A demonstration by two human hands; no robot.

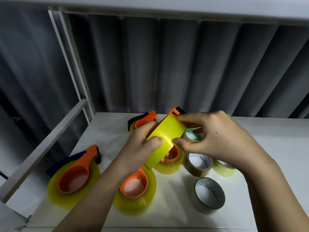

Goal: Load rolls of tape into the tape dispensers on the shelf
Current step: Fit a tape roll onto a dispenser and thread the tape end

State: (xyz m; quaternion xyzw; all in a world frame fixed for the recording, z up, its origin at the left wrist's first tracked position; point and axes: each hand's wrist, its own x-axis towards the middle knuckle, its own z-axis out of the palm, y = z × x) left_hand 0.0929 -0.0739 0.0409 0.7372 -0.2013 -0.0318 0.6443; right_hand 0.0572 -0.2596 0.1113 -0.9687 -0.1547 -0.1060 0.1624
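Yellow tape roll (164,139): gripped by left hand (142,148) and right hand (215,138); its orange dispenser (177,111) mostly hidden behind. Shelf (267,148) beneath.

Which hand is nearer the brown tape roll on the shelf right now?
Right. The right hand hovers just above and behind the brown tape roll, pinching the yellow tape roll. The left hand grips that yellow roll further left, well away from the brown one.

Loaded dispensers (73,180) left on shelf (267,148) — loose rolls (209,193) right
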